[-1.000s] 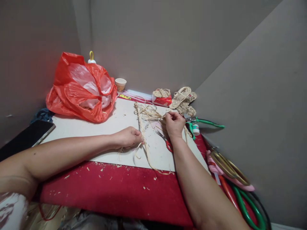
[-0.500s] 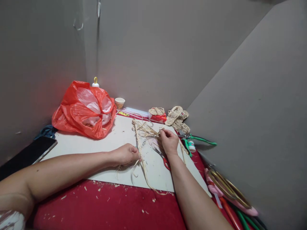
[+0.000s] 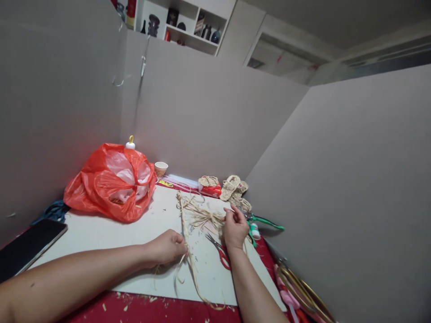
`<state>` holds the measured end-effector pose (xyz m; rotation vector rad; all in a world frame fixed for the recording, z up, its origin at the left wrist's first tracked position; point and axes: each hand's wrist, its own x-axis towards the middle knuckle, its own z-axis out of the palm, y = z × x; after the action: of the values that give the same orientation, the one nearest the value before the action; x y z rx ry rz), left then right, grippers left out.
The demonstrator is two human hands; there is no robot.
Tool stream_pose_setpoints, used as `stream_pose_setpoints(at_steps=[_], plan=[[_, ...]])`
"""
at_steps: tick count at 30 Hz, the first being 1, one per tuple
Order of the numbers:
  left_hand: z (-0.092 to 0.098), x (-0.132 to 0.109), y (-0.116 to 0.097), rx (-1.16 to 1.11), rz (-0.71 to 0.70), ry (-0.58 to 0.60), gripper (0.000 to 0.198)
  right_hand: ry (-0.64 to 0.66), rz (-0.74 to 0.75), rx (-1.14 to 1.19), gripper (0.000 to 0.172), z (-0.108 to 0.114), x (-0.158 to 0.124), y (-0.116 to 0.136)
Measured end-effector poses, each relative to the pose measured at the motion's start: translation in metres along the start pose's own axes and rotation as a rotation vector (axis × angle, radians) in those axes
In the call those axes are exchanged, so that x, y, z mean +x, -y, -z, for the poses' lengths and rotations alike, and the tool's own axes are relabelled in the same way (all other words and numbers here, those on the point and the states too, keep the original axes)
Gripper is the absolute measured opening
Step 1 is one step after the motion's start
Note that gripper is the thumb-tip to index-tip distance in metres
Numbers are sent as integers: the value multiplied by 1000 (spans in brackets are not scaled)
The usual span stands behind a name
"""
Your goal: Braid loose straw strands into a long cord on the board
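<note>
My left hand (image 3: 170, 246) is closed in a pinch on a thin braided straw cord (image 3: 183, 220), which runs up and down the white board (image 3: 134, 233). Loose strands trail from the cord below the fingers. My right hand (image 3: 235, 229) is at the right end of a loose straw bundle (image 3: 209, 217), its fingers curled together. Whether a strand lies between those fingers is too small to make out. A pair of scissors with red handles (image 3: 223, 258) lies on the board beside the right wrist, blades slightly apart.
A red plastic bag (image 3: 97, 188), a paper cup (image 3: 161, 168) and woven straw pieces (image 3: 230, 187) stand along the back. Green-handled pliers (image 3: 267, 221) and a small white bottle (image 3: 255, 231) lie at right. A phone (image 3: 33, 246) is at left; grey partitions (image 3: 188, 112) surround the table.
The view has tilted up, so shelves show above the partition and the table sits lower. My right hand has shifted slightly right from the bundle's middle; my left keeps hold of the cord.
</note>
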<state>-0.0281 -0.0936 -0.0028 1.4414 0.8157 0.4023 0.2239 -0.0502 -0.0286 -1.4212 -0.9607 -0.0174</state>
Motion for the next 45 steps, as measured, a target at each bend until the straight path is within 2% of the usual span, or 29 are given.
stream_pose_setpoints(at_steps=[3, 5, 8, 11, 15, 17, 21, 24, 27, 30, 35, 40, 43, 45], plan=[[1, -2, -4, -4, 17, 4, 23, 16, -27, -53, 50, 2, 5, -3], [3, -4, -5, -12, 24, 14, 25, 74, -40, -104, 48, 3, 8, -3], [5, -5, -7, -29, 14, 31, 26, 234, -37, -203, 46, 3, 9, 0], [6, -5, -6, -38, 6, 44, 28, 407, -9, -339, 51, -1, 5, 7], [5, -5, -5, -57, 10, 52, 29, 580, 66, -531, 28, -7, 2, 20], [4, -6, -6, -71, 16, 51, 30, 636, 126, -597, 23, -9, 10, 26], [5, -7, -7, -73, 6, 57, 30, 709, 247, -660, 24, -5, 43, 35], [5, -7, -4, -61, 2, 47, 30, 724, 295, -687, 36, 1, 65, 39], [5, -6, -3, -70, 6, 46, 30, 662, 314, -702, 45, 6, 73, 42], [4, -6, -4, -73, 29, 31, 26, 599, 301, -682, 38, 9, 71, 42], [2, -7, -8, -39, 41, 6, 22, 580, 222, -662, 23, 13, 69, 31], [1, -7, -7, -18, 42, -11, 23, 553, 143, -716, 21, 14, 80, 11], [1, -5, -4, -10, 51, -18, 24, 579, 120, -744, 21, 8, 84, 4], [1, -4, -3, 5, 49, -24, 24, 643, 129, -745, 22, 0, 82, 5]])
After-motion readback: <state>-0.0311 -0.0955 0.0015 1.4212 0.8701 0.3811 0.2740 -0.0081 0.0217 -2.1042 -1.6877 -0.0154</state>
